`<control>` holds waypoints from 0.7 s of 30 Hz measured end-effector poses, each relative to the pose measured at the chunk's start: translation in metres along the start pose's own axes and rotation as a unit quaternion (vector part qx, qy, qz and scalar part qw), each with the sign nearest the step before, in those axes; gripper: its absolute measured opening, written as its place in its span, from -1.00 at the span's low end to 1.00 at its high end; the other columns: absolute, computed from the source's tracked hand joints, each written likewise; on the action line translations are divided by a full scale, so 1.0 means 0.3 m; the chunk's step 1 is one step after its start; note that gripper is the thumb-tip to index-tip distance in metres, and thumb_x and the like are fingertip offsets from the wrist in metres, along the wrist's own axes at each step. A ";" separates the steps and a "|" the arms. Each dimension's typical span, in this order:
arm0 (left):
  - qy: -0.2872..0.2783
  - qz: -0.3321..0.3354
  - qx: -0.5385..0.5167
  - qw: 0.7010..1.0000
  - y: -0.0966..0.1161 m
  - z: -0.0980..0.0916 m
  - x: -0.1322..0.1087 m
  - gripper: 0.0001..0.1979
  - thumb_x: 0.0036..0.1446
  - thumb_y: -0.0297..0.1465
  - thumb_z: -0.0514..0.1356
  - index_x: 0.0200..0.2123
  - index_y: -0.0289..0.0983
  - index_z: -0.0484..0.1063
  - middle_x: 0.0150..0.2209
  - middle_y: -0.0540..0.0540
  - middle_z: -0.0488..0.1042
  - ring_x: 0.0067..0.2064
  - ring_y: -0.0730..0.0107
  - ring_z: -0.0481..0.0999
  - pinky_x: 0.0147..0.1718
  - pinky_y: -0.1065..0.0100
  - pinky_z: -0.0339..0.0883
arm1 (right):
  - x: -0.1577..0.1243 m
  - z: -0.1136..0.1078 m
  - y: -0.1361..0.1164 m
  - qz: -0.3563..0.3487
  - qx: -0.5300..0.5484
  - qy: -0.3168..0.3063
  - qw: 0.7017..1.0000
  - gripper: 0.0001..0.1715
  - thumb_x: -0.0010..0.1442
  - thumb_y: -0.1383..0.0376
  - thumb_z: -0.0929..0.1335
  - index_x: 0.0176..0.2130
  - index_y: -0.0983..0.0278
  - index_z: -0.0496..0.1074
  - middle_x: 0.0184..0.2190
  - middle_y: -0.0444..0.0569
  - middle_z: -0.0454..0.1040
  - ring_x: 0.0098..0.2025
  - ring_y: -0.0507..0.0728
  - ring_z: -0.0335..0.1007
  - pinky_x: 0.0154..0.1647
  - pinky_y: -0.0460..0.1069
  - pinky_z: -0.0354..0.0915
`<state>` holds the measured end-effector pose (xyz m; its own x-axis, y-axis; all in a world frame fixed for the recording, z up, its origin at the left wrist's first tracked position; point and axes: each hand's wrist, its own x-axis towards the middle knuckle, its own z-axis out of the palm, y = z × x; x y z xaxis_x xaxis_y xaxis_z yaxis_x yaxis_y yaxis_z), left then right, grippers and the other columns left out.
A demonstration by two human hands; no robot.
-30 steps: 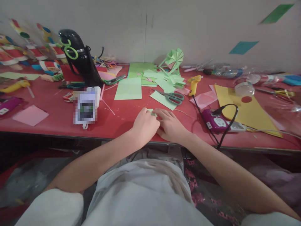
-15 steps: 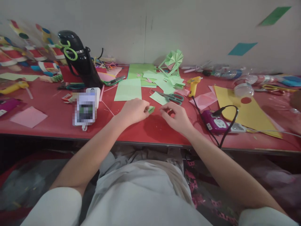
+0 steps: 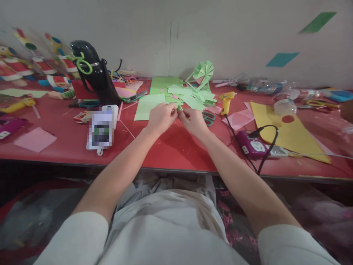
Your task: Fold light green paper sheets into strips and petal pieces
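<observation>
Over the red table, my left hand [image 3: 162, 117] and my right hand [image 3: 194, 121] meet fingertip to fingertip. Between them a small piece of green paper [image 3: 179, 107] is pinched, mostly hidden by the fingers. Scissors [image 3: 209, 118] with grey-green handles lie just behind my right hand, partly covered by it. A light green sheet [image 3: 145, 106] rests flat behind my left hand. Several green paper scraps [image 3: 193, 98] are heaped beyond both hands, and a folded green paper model [image 3: 203, 73] with a round pleated top stands by the wall.
A black bottle [image 3: 95, 73] and a phone [image 3: 100, 130] are on the left. To the right are a yellow glue gun [image 3: 227, 103], a purple power socket [image 3: 252, 143] with a black cord, a yellow sheet [image 3: 286, 136] and plastic bottles [image 3: 285, 105]. The table's front edge [image 3: 176, 170] is close to my body.
My right hand has moved left and slightly away from me to join my left hand at the green paper. My left hand has risen a little, its grip still on the paper.
</observation>
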<state>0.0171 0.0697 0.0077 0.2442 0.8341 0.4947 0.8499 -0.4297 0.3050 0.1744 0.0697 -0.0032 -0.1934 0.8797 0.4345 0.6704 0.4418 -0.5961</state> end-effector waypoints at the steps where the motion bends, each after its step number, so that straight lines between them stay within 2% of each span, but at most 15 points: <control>1: 0.007 0.002 0.002 1.000 -0.005 0.012 -0.007 -0.87 0.23 -0.40 0.12 -0.26 -0.23 0.48 -0.29 -0.13 0.55 -0.23 0.28 0.49 -0.25 0.31 0.29 | -0.001 0.007 0.002 -0.005 -0.017 0.014 1.000 -0.54 0.27 0.13 0.24 -0.59 0.23 0.12 -0.64 -0.13 0.15 -0.52 0.02 0.00 -0.43 -0.01 -0.03; 3: 0.018 0.007 0.006 1.000 -0.011 0.029 -0.023 -0.87 0.24 -0.40 0.12 -0.26 -0.23 0.47 -0.29 -0.13 0.55 -0.21 0.29 0.49 -0.24 0.32 0.28 | -0.005 0.017 0.003 -0.006 -0.034 0.033 0.999 -0.58 0.21 0.18 0.27 -0.60 0.22 0.08 -0.64 -0.13 0.14 -0.51 0.03 0.00 -0.43 -0.01 -0.03; 10: 0.039 -0.005 0.015 0.999 -0.027 0.038 -0.053 -0.90 0.21 -0.41 0.14 -0.30 -0.21 0.45 -0.31 -0.10 0.56 -0.22 0.30 0.51 -0.29 0.34 0.25 | -0.005 0.026 0.034 0.040 -0.034 0.033 0.998 -0.65 0.16 0.25 0.29 -0.58 0.21 0.10 -0.62 -0.13 0.20 -0.52 0.04 0.03 -0.42 -0.01 0.00; 15: 0.034 -0.044 0.006 0.998 -0.033 0.042 -0.055 -0.91 0.20 -0.38 0.15 -0.24 -0.20 0.44 -0.29 -0.09 0.59 -0.28 0.29 0.51 -0.34 0.33 0.22 | -0.014 0.025 0.047 0.010 -0.043 0.059 0.997 -0.70 0.16 0.29 0.28 -0.56 0.21 0.14 -0.55 -0.08 0.28 -0.46 0.07 0.16 -0.36 -0.01 0.09; 19: 0.012 -0.048 0.001 0.999 -0.027 0.045 -0.055 -0.89 0.20 -0.34 0.15 -0.22 -0.21 0.40 -0.32 -0.12 0.58 -0.29 0.25 0.52 -0.37 0.33 0.20 | -0.027 0.031 0.010 -0.023 -0.068 0.064 0.995 -0.75 0.19 0.27 0.28 -0.51 0.23 0.23 -0.46 -0.02 0.35 -0.42 0.09 0.20 -0.34 -0.01 0.10; 21: -0.003 -0.065 0.005 0.998 -0.025 0.045 -0.053 -0.87 0.21 -0.28 0.15 -0.28 -0.22 0.39 -0.36 -0.13 0.56 -0.31 0.22 0.52 -0.40 0.32 0.18 | -0.031 0.034 -0.009 -0.037 -0.089 0.056 0.994 -0.73 0.21 0.28 0.27 -0.52 0.24 0.23 -0.46 -0.01 0.34 -0.41 0.09 0.18 -0.35 -0.01 0.07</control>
<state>0.0132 0.0645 -0.0136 0.1352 0.8845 0.4466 0.8795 -0.3147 0.3570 0.1671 0.0622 -0.0125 -0.1725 0.8167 0.5506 0.7753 0.4573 -0.4355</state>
